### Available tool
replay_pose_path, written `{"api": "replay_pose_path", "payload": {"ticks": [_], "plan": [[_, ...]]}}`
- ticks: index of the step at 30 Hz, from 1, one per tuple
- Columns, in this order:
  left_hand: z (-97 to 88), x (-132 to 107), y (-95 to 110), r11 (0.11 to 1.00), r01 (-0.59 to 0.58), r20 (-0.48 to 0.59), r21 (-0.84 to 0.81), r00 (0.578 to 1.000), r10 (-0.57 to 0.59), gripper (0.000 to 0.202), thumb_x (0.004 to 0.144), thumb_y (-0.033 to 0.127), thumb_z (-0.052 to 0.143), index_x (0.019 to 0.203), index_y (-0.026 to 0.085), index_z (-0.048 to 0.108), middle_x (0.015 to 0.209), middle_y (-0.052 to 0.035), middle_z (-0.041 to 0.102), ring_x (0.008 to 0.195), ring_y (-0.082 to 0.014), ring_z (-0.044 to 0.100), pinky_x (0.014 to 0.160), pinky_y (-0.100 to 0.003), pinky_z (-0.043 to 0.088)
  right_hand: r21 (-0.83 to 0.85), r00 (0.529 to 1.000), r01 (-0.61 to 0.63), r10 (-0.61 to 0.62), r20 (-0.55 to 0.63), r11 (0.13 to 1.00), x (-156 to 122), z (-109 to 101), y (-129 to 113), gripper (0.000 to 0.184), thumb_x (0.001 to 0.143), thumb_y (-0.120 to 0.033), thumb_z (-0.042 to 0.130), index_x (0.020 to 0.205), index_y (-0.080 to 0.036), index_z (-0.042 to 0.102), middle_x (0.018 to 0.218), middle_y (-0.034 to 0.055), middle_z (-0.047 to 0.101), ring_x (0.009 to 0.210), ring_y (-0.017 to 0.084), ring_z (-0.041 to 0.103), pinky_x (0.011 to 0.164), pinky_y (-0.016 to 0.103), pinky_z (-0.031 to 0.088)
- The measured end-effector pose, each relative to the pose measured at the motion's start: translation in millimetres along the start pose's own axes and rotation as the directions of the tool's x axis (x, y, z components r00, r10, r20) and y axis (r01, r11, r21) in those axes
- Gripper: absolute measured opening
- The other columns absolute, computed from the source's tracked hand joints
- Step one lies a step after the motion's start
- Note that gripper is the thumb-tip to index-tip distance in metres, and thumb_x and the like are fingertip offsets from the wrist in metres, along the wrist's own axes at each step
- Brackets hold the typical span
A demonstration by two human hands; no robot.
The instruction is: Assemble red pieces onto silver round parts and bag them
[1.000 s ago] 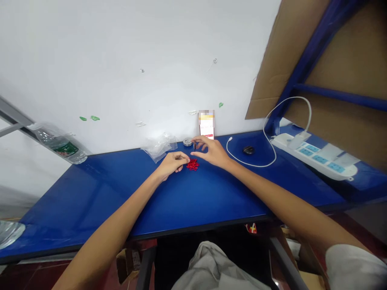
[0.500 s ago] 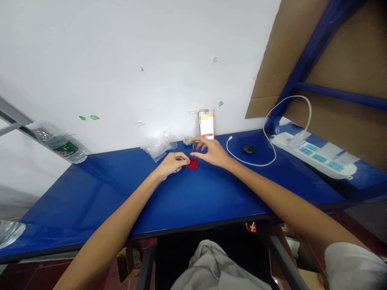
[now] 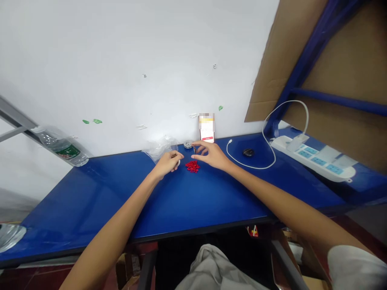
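A small pile of red pieces (image 3: 192,166), too small to name, lies on the blue tabletop (image 3: 187,201). Just left of it is my left hand (image 3: 167,164), its thumb and fingers pinched together. The edge of a small white rounded thing (image 3: 178,163) shows under those fingers; most of it is hidden. Above and right of the pile, my right hand (image 3: 213,155) curls its thumb and index finger around a small, thin dark thing (image 3: 194,150) that bridges their tips. Behind the hands, a round silver-grey spool or tin (image 3: 188,144) rests by the wall.
A lit phone (image 3: 207,131) leans on the wall behind my right hand. Crumpled clear plastic (image 3: 160,148) lies behind my left. To the right are a white cable (image 3: 256,167), a black oval object (image 3: 248,152) and a power strip (image 3: 317,159). A water bottle (image 3: 62,147) leans at left.
My left hand has drawn back a little to the left, off the red pile, and the white edge under its fingers now shows. My right hand has barely moved. The view has tilted slightly.
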State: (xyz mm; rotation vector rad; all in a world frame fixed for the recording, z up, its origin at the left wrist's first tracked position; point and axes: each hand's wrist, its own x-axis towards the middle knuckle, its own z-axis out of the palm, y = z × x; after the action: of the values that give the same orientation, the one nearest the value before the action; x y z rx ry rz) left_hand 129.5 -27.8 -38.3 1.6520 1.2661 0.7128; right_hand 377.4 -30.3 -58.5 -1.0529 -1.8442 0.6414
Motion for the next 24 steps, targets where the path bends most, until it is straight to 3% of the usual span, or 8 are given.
{"api": "replay_pose_path", "payload": {"ticks": [2,5,9,12,15,19,21,24], "plan": [[1.5,2,-3,1.000,-0.004,-0.015,-0.013,1.000,0.004,0.013,0.096,0.029,0.062,0.097,0.018,0.069,0.055,0.0044,0.054,0.048,-0.0123,0.051,0.045,-0.022,0.038,0.199,0.991,-0.132,0.133,0.007,0.971,1,4,2,0.052,0.084,-0.041,0.091,0.132,-0.025,0.077,0.120,0.0084,0.079,0.083,0.018,0.076,0.073,0.031,0.065],[2.5,4,-5,1.000,-0.007,-0.041,-0.013,0.999,0.007,0.013,0.096,0.028,0.062,0.098,0.018,0.069,0.054,0.0049,0.054,0.046,-0.0118,0.050,0.043,-0.022,0.037,0.455,0.950,-0.312,0.291,0.118,0.834,3,9,10,0.041,0.087,-0.040,0.090,0.121,-0.019,0.080,0.115,0.0110,0.080,0.082,0.018,0.078,0.070,0.029,0.068],[2.7,3,-3,0.999,-0.027,-0.045,-0.020,0.999,0.026,0.012,0.097,0.026,0.061,0.099,0.018,0.069,0.054,0.0048,0.054,0.046,-0.0116,0.050,0.044,-0.022,0.039,0.522,0.922,-0.373,0.371,0.114,0.767,15,14,25,0.026,0.094,-0.038,0.085,0.102,-0.014,0.081,0.098,0.0117,0.083,0.089,0.021,0.082,0.085,0.032,0.070],[3.0,3,-3,0.997,-0.061,-0.027,-0.042,0.998,0.059,0.011,0.097,0.025,0.060,0.099,0.018,0.069,0.055,0.0046,0.055,0.047,-0.0112,0.051,0.045,-0.021,0.039,0.317,0.936,-0.342,0.349,0.037,0.885,43,13,29,0.025,0.099,-0.038,0.078,0.101,-0.014,0.081,0.096,0.0106,0.083,0.088,0.022,0.082,0.086,0.034,0.069],[3.9,4,-7,0.995,-0.083,-0.020,-0.055,0.996,0.082,0.011,0.097,0.027,0.063,0.099,0.018,0.069,0.056,0.0042,0.056,0.047,-0.0112,0.051,0.045,-0.021,0.039,-0.216,0.971,-0.207,0.228,0.074,0.954,77,13,24,0.020,0.102,-0.032,0.072,0.109,-0.017,0.083,0.096,0.0088,0.083,0.089,0.023,0.081,0.088,0.035,0.064],[5.3,6,-11,0.994,-0.085,-0.016,-0.071,0.996,0.084,0.012,0.094,0.030,0.066,0.098,0.019,0.069,0.055,0.0047,0.055,0.047,-0.0121,0.052,0.045,-0.022,0.039,-0.696,0.991,-0.017,0.107,0.085,0.717,110,17,10,0.029,0.100,-0.025,0.071,0.128,-0.020,0.076,0.120,0.0119,0.081,0.114,0.028,0.074,0.095,0.035,0.055],[5.9,5,-10,0.994,-0.087,-0.011,-0.072,0.996,0.087,0.012,0.094,0.030,0.066,0.098,0.019,0.069,0.055,0.0050,0.054,0.048,-0.0124,0.053,0.046,-0.022,0.040,-0.778,0.984,0.031,0.119,0.135,0.628,117,19,6,0.027,0.102,-0.024,0.068,0.126,-0.019,0.076,0.124,0.0147,0.079,0.115,0.029,0.073,0.093,0.035,0.054],[6.5,5,-9,0.993,-0.095,-0.003,-0.069,0.995,0.095,0.012,0.094,0.030,0.065,0.099,0.019,0.069,0.055,0.0051,0.055,0.048,-0.0124,0.054,0.046,-0.022,0.041,-0.805,0.975,0.055,0.141,0.170,0.590,122,18,4,0.027,0.101,-0.024,0.069,0.125,-0.019,0.077,0.125,0.0164,0.078,0.115,0.031,0.073,0.092,0.035,0.053]]}}
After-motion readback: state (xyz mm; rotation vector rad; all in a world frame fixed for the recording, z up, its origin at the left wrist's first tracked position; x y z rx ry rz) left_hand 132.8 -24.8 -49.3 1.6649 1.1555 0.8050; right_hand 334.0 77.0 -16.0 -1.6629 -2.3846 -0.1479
